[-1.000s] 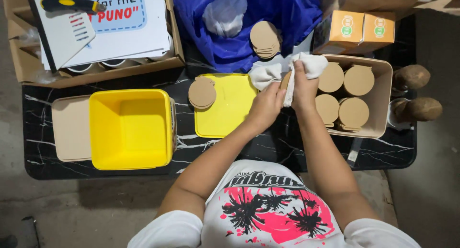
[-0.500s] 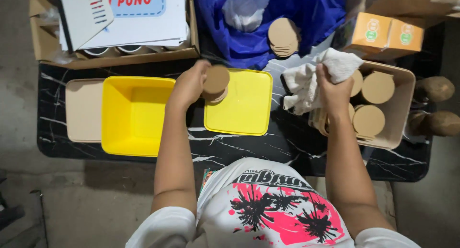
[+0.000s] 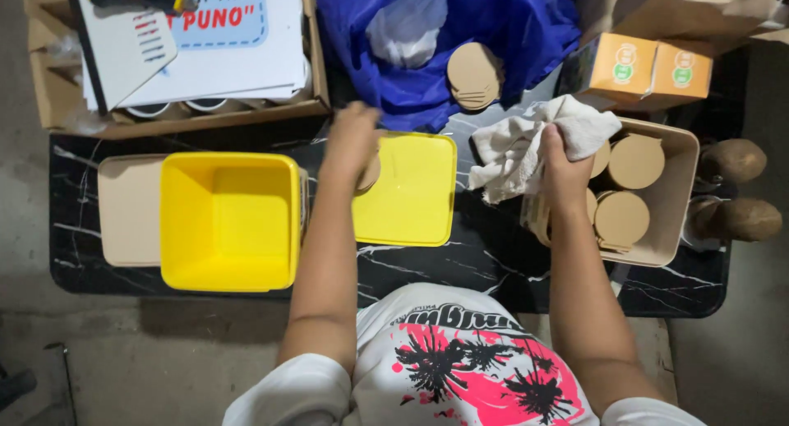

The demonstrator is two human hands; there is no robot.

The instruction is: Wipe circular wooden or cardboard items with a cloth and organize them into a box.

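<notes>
Black marble-patterned desk (image 3: 460,266) carries our work, with a yellow square tub (image 3: 230,220) on the left, its yellow lid (image 3: 411,192) lying flat beside it, and a tan tray (image 3: 670,200) of round brown discs on the right. Our left hand (image 3: 349,142) is curled around one brown disc (image 3: 368,175), holding it just over the left edge of the yellow lid. Our right hand (image 3: 559,167) is closed on a crumpled white cloth (image 3: 530,138) at the near edge of the tan tray. We judge we are between wiping and putting down, one disc at a time. Next move, as we read it, calls for a flat placement of the disc, then a free hand to reach the tray while the cloth stays gripped.
</notes>
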